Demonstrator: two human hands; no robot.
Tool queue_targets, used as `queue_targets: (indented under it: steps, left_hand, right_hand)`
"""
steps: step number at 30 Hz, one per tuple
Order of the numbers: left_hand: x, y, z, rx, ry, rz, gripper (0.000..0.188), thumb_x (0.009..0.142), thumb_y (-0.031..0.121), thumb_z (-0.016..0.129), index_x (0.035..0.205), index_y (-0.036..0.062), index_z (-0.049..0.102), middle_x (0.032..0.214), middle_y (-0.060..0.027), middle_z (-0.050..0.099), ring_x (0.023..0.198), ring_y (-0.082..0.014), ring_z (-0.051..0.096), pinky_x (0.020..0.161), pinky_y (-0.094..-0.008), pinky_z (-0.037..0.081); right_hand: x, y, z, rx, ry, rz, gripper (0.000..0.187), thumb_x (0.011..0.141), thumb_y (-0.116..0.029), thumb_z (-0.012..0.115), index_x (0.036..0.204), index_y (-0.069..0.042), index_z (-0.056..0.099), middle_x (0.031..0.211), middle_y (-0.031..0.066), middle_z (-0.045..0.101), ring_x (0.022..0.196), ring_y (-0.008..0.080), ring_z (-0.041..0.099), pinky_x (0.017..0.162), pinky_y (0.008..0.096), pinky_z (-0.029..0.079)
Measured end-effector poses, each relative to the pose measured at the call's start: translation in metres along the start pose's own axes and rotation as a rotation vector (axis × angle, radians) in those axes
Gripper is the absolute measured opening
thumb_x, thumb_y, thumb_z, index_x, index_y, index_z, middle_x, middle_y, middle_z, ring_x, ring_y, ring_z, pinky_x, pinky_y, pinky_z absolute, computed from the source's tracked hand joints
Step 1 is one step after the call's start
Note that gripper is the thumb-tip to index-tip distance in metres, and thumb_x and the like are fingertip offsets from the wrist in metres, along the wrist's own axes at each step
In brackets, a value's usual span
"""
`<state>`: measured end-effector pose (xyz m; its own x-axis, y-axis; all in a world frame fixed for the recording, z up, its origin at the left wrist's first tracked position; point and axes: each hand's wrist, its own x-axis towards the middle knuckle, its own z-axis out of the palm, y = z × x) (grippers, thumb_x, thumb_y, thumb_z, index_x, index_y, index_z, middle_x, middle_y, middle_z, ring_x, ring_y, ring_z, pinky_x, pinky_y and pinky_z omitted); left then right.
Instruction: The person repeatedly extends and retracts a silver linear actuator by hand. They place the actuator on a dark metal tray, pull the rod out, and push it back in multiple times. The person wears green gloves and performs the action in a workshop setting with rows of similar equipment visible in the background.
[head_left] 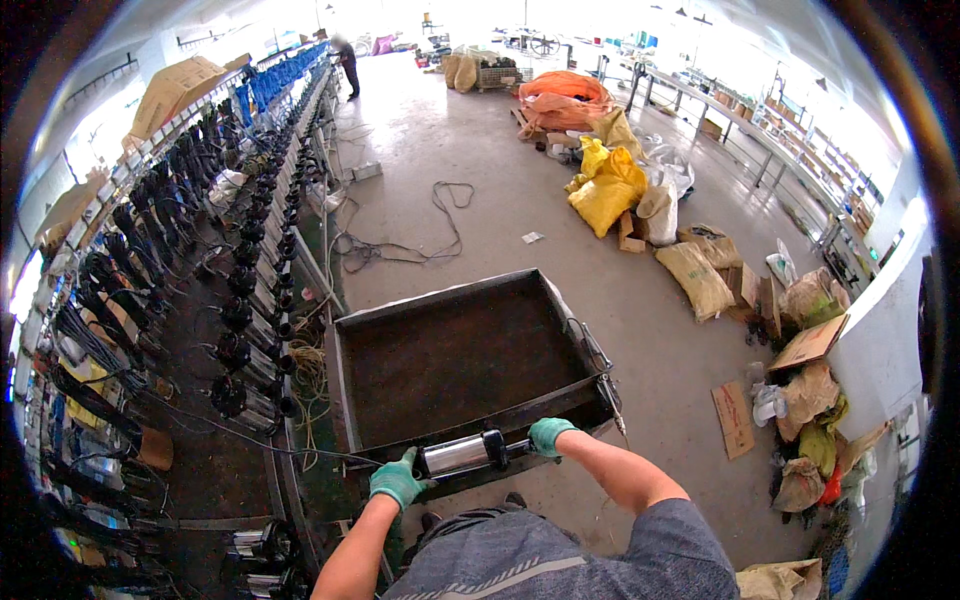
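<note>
A shiny steel cylinder with black ends, looking like a submersible pump (458, 455), lies sideways along the near edge of a metal tray-like bench (345, 390). My left hand (399, 480), in a green glove, grips the pump's left end with the thumb pointing up. A dark cable (335, 455) runs left from that end. My right hand (549, 437), also gloved in green, is closed around the narrow black part at the pump's right end. Its fingertips are partly hidden.
To my left, a long rack (285, 250) holds several similar pumps and hanging black cables. A hand tool with a hose (610, 390) hangs at the bench's right corner. Sacks (695, 280) and cardboard (733, 420) lie to the right. A person (346, 65) stands far off beside the rack.
</note>
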<state>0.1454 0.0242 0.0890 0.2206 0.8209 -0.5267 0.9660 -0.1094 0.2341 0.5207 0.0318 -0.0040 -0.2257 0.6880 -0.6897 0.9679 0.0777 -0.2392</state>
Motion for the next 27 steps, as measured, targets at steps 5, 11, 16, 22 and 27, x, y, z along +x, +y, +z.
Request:
queue_targets:
  steps: [5, 11, 16, 22, 27]
  left_hand:
    - [-0.006, 0.005, -0.007, -0.004, -0.02, -0.015, 0.101, 0.075, 0.063, 0.079, 0.157, 0.0204, 0.039, 0.12, -0.0216, 0.071, 0.109, -0.0397, 0.069, 0.094, -0.0481, 0.054]
    - [-0.001, 0.007, -0.004, 0.054, -0.009, 0.007, 0.099, 0.078, 0.06, 0.078, 0.158, 0.0207, 0.036, 0.119, -0.0182, 0.072, 0.109, -0.0381, 0.069, 0.094, -0.0483, 0.054]
    - [-0.003, 0.003, -0.004, 0.036, -0.022, -0.013, 0.099, 0.079, 0.06, 0.078, 0.159, 0.0203, 0.035, 0.119, -0.0186, 0.072, 0.109, -0.0378, 0.069, 0.093, -0.0484, 0.054]
    - [-0.006, 0.006, -0.006, 0.028, -0.012, -0.016, 0.1, 0.079, 0.061, 0.077, 0.159, 0.018, 0.036, 0.119, -0.0186, 0.072, 0.108, -0.0374, 0.07, 0.092, -0.048, 0.054]
    - [-0.006, 0.006, -0.001, -0.022, 0.031, 0.013, 0.096, 0.08, 0.06, 0.077, 0.157, 0.0182, 0.038, 0.117, -0.0193, 0.072, 0.107, -0.0382, 0.07, 0.092, -0.0479, 0.054]
  right_hand:
    - [-0.026, 0.006, -0.012, 0.692, -0.218, -0.024, 0.03, 0.098, -0.036, 0.066, 0.101, -0.006, 0.071, 0.071, 0.0035, 0.062, 0.058, 0.0167, 0.059, 0.053, 0.0351, 0.052]
    - [-0.009, 0.036, 0.018, 1.29, -0.302, 0.144, 0.048, 0.1, -0.058, 0.056, 0.112, -0.014, 0.07, 0.083, -0.0007, 0.063, 0.071, 0.0137, 0.057, 0.062, 0.036, 0.046]
    - [-0.05, 0.005, -0.02, 1.645, -0.336, 0.047, 0.047, 0.102, -0.047, 0.059, 0.136, -0.014, 0.061, 0.096, 0.005, 0.068, 0.073, 0.0162, 0.062, 0.058, 0.0334, 0.05]
    - [-0.03, 0.013, -0.003, 1.387, -0.203, -0.334, 0.044, 0.095, -0.02, 0.068, 0.137, -0.01, 0.059, 0.117, 0.0067, 0.072, 0.102, 0.0196, 0.07, 0.077, 0.0378, 0.06]
    - [-0.025, -0.01, -0.02, 0.441, -0.157, -0.054, 0.033, 0.091, -0.012, 0.063, 0.124, -0.017, 0.068, 0.091, 0.0068, 0.074, 0.07, 0.0206, 0.07, 0.059, 0.0423, 0.058]
